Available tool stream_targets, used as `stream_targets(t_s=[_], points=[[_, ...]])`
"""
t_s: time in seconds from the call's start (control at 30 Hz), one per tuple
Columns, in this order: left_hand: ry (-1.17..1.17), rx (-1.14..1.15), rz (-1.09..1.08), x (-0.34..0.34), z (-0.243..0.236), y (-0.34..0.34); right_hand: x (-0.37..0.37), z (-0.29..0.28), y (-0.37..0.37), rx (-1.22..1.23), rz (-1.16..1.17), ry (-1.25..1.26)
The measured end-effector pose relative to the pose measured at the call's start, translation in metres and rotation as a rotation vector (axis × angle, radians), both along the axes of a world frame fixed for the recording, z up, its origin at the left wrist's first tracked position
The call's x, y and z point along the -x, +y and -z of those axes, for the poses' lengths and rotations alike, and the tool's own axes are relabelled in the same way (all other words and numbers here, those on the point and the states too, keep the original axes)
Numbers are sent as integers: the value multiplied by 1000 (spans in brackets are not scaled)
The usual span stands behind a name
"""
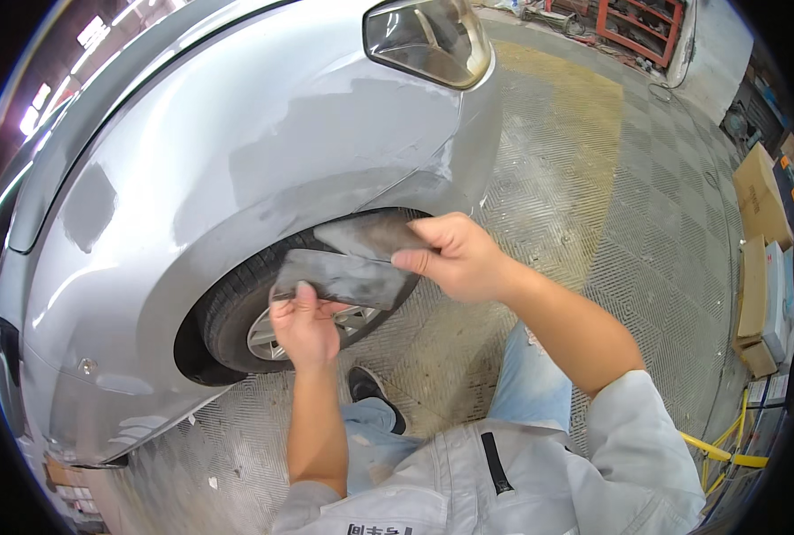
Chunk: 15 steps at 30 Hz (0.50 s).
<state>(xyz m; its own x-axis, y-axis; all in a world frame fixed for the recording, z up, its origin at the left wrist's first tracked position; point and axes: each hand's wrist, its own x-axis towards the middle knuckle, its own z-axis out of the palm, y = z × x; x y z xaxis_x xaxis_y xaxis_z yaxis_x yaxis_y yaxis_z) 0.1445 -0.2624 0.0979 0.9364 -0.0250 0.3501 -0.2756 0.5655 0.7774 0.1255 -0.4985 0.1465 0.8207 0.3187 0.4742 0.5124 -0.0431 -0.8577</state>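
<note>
My left hand (305, 316) grips a dark grey, worn sheet (339, 277), like sandpaper, by its lower left corner, thumb on top. My right hand (450, 254) pinches a second, blurred piece (361, 235) of similar sheet at its right end, just above the first; whether the pieces are joined, I cannot tell. Both are held in front of the wheel (250, 294) of a silver car, hiding part of tyre and rim. The fender (272, 134) above has dull grey sanded patches, and a headlight (424, 40) sits at its top.
Cardboard boxes (753, 196) line the right side, with a yellow metal stand (722, 450) below them. A red rack (633, 27) stands at the back. The tiled floor (557, 178) has a yellow painted area and a cable along the right. My legs and shoes are below me.
</note>
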Motion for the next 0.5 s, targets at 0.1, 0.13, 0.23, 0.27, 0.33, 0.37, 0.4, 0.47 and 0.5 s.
stream_targets(t_s=[0.1,0.13,0.23,0.27,0.33,0.37,0.4,0.47,0.5], points=[[-38,139,-32,-7,-9,11,-15,-6,-17,497,283,-194],[-19,168,-36,-8,-9,12,-29,-11,-22,551,508,-348],[-35,165,0,-7,-4,15,-71,-34,-38,305,855,-568],[-49,124,32,-6,-2,16,-85,-42,-37,243,911,-686],[-104,78,84,-5,0,19,-103,-51,-30,238,908,-744],[-151,48,133,-5,0,21,-109,-52,-25,232,903,-782],[-125,46,113,-4,0,23,-112,-51,-18,279,904,-774],[-127,51,119,-2,-2,26,-109,-42,-1,267,911,-722],[-97,72,77,-1,-2,26,-104,-34,7,251,916,-730]])
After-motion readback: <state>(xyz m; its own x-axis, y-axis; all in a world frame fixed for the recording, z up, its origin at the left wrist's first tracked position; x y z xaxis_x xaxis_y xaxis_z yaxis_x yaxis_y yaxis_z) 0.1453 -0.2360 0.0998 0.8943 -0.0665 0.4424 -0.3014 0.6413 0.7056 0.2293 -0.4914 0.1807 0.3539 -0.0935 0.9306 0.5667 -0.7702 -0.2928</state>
